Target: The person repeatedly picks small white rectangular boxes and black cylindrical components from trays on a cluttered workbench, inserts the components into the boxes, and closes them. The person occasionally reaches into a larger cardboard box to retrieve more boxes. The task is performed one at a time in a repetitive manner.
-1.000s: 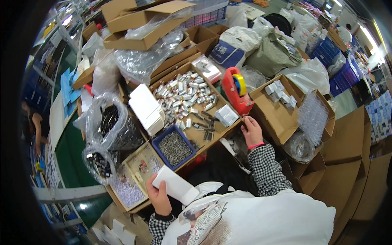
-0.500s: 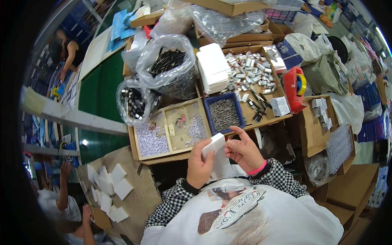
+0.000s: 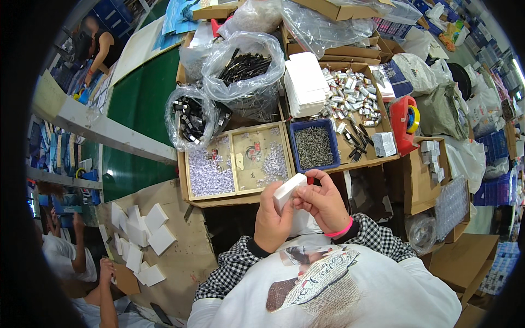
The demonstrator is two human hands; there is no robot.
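Observation:
A small white carton box sits between both hands, close to my chest. My left hand grips it from below and the left side. My right hand, with a pink band at the wrist, closes on its right end, fingers curled over the top. Just beyond the hands lies a blue tray of small dark metal parts, and a shallow cardboard tray with two heaps of tiny pale pieces.
A stack of flat white cartons, a box of silvery packets, clear bags of dark parts and a red tape dispenser crowd the bench. Finished white boxes lie on cardboard at the left, near another person's hand.
The view swung left and down over the bench. My right hand came back from the bench to the white box, and both hands now hold it slightly lower and nearer my chest.

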